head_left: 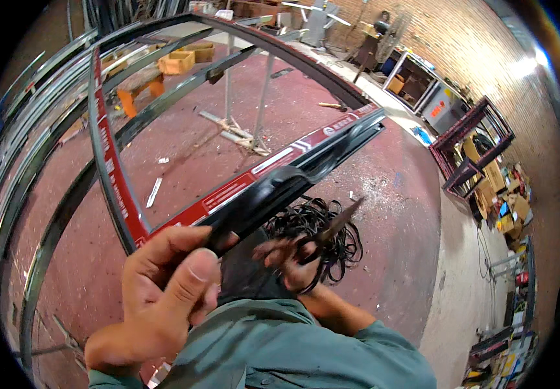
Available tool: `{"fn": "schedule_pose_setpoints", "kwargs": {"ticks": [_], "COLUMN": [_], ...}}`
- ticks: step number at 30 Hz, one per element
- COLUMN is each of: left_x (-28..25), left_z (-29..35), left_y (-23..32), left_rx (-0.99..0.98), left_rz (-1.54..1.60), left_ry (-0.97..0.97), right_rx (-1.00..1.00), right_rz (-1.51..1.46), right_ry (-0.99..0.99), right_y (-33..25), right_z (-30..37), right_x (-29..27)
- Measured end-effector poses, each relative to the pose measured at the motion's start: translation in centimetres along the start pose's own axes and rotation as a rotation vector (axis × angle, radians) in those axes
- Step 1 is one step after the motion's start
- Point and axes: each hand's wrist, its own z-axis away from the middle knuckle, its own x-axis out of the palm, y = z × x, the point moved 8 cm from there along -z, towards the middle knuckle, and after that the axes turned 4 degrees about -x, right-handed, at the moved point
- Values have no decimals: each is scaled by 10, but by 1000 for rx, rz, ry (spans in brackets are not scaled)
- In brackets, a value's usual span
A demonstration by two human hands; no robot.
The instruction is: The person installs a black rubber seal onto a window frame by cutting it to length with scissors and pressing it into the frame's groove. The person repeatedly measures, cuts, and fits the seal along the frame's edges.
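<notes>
Close in front of me, my left hand (163, 295) pinches a black rubber sealing strip (263, 191) between thumb and fingers. The strip runs along the near bar of a dark metal frame (228, 196) and rises in a loose wave toward the bar's right end. Red printed protective film covers the near and left bars. Lower and to the right, my right hand (296, 266) is closed round a pair of scissors (339, 225), blades pointing up and right; it is somewhat blurred. Behind that hand, a tangled heap of black rubber strip (350, 251) lies on the floor.
Long metal profiles (30, 194) are stacked at the left. Under the frame stand a metal support (247, 136) and an orange stool (140, 94). A hammer (333, 105) lies on the red floor. At right are a small dark frame (474, 146) and cardboard boxes (510, 207).
</notes>
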Motion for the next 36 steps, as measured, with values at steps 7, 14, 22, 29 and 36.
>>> {"fn": "schedule_pose_setpoints", "kwargs": {"ticks": [7,14,22,29,36], "left_x": [7,6,7,0,8], "left_z": [-22,-24,-14,-17,-19], "left_y": [20,31,34,61,53], "left_rx": [87,299,327,553,518], "left_rz": [136,221,270,255,184], "left_ry": [92,152,409,26,-118], "right_rx": [541,461,895,1051,437], "right_rz": [-206,158,-418,-436,286], "right_ry": [-358,-462,95,207,148], "right_y": [12,40,133,153,126], "right_z": [47,58,111,130,125], "right_x": [36,-12,-94,-151,-177]}}
